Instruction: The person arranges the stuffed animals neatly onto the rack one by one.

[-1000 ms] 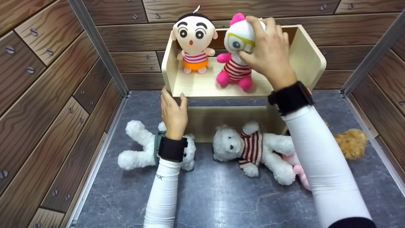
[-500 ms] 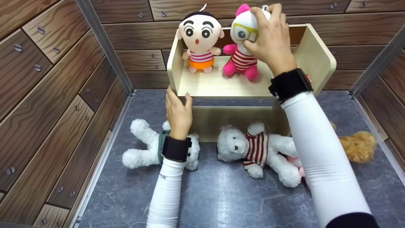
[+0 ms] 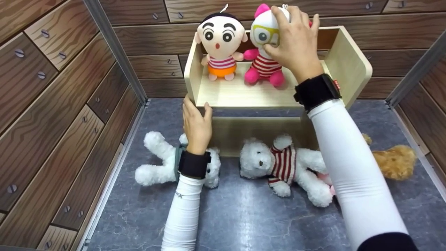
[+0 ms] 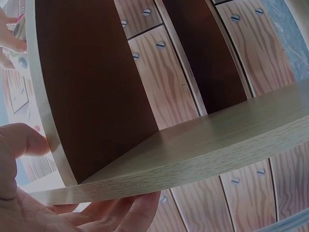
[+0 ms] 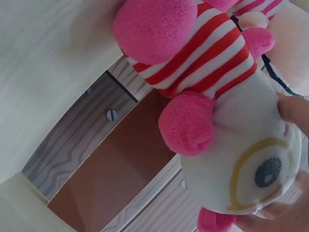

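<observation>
Though in right-hand fingers (image 3: 279, 16), bespectacled plush (image 3: 266, 65) just beside black-haired doll (image 3: 219, 45)

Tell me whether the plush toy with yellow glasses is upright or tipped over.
Upright: the plush toy has its head on top, gripped by the right hand, and its pink feet down towards the shelf.

spectacled doll (image 3: 266, 65): plush, matt | shelf (image 3: 244, 99): smooth wood | floor (image 3: 244, 219): glossy
</observation>
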`<state>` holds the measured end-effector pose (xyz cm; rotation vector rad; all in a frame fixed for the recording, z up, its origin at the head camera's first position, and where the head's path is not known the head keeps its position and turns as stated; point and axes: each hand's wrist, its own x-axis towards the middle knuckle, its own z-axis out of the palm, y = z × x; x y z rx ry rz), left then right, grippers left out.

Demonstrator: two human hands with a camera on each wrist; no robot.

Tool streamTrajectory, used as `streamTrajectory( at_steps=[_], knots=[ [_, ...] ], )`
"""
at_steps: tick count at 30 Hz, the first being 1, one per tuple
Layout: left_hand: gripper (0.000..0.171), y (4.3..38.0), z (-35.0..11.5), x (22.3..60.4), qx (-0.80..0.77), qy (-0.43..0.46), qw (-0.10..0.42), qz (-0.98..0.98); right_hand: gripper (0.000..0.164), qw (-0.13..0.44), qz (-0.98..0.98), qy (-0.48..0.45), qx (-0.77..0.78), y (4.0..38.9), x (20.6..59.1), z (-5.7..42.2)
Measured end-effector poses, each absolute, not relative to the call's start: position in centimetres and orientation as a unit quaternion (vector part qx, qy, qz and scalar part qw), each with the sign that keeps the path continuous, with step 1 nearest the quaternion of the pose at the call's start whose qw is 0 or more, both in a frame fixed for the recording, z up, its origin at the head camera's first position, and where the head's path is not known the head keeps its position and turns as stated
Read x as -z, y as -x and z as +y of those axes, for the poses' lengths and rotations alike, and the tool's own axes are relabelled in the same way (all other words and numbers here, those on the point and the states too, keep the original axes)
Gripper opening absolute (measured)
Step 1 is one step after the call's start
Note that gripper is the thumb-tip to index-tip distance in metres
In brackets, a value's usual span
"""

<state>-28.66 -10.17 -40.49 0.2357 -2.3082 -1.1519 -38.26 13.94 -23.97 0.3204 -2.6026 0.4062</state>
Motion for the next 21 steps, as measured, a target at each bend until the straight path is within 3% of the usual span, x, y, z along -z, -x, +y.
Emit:
streamTrajectory(
  at_steps=[11,21],
  knots=[
    [0.064,28.6,-10.0,40.8,0.421,-0.080,0.283,-0.858,0.076,0.261,-0.943,-0.125,-0.163,39.1,24.2,13.6],
    [0.065,28.6,-9.8,40.6,0.417,-0.084,0.285,-0.859,0.082,0.249,-0.944,-0.143,-0.162,39.3,24.4,13.4]
  ],
)
